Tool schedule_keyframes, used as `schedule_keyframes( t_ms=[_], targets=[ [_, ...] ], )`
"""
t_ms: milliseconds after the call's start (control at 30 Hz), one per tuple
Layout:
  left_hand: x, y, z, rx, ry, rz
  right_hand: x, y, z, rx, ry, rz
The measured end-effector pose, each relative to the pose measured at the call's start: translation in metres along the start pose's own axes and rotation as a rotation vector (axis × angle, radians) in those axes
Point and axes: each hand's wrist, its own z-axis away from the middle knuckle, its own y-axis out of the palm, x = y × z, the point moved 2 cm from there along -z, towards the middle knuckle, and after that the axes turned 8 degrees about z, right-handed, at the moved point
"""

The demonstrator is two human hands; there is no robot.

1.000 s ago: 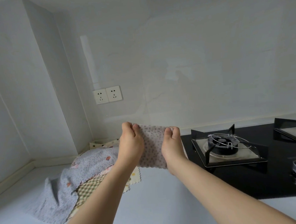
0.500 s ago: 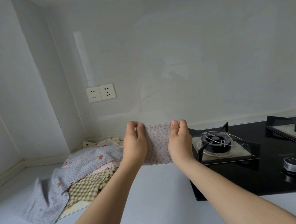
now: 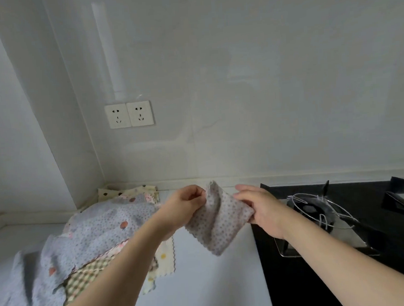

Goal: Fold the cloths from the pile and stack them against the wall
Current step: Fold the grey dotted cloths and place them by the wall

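A small folded cloth (image 3: 218, 220), pale with tiny brown dots, hangs in the air above the white counter (image 3: 204, 282). My left hand (image 3: 185, 207) pinches its upper left edge. My right hand (image 3: 262, 209) holds its right edge, fingers over the front and thumb hidden behind. The cloth sags between them with one corner pointing down. The pile of cloths (image 3: 99, 232) lies at the left in the corner, topped by a blue-grey dotted one over checked and cream ones; my left forearm crosses its near part.
A black gas hob (image 3: 322, 275) with a burner and wire ring (image 3: 318, 207) fills the counter's right side, its edge just under my right wrist. Two wall sockets (image 3: 129, 114) sit above the pile. The grey wall (image 3: 240, 103) runs along the back.
The hands have dropped lower and tilted. The cloth, earlier stretched flat between both fists, now sags into a loose diamond. The view has tipped down and shifted left.
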Motion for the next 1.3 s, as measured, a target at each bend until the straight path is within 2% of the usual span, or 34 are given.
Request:
schedule_keyframes(
  t_ms=[133,267,333,567,667,767,933,1067,1133,1300],
  targets=[
    [-0.042,-0.018,-0.024,0.237,-0.085,0.050,0.054,0.001,-0.003,0.279,0.053,0.283],
    [-0.082,-0.023,-0.040,0.384,-0.138,0.124,0.102,0.001,-0.001,0.304,0.030,0.312],
    [-0.103,-0.021,-0.048,0.422,-0.158,0.104,0.119,-0.002,0.003,0.286,0.014,0.322],
    [-0.169,0.019,-0.063,0.448,-0.150,-0.121,0.168,-0.061,0.035,0.033,-0.029,0.379],
    [-0.197,0.056,-0.061,0.474,-0.079,-0.359,0.186,-0.105,0.060,-0.033,-0.027,0.408],
    [-0.223,0.108,-0.061,0.403,-0.020,-0.434,0.202,-0.160,0.094,-0.076,-0.030,0.482],
    [-0.268,0.214,-0.058,0.426,0.042,-0.503,0.222,-0.261,0.144,-0.163,-0.005,0.902],
    [-0.293,0.289,-0.064,0.463,0.060,-0.630,0.230,-0.332,0.163,-0.154,0.123,1.171],
    [-0.300,0.320,-0.074,0.501,0.060,-0.655,0.230,-0.365,0.164,-0.163,0.162,1.167],
    [-0.311,0.391,-0.113,0.568,0.063,-0.643,0.221,-0.445,0.146,-0.205,0.242,0.946]
  ],
)
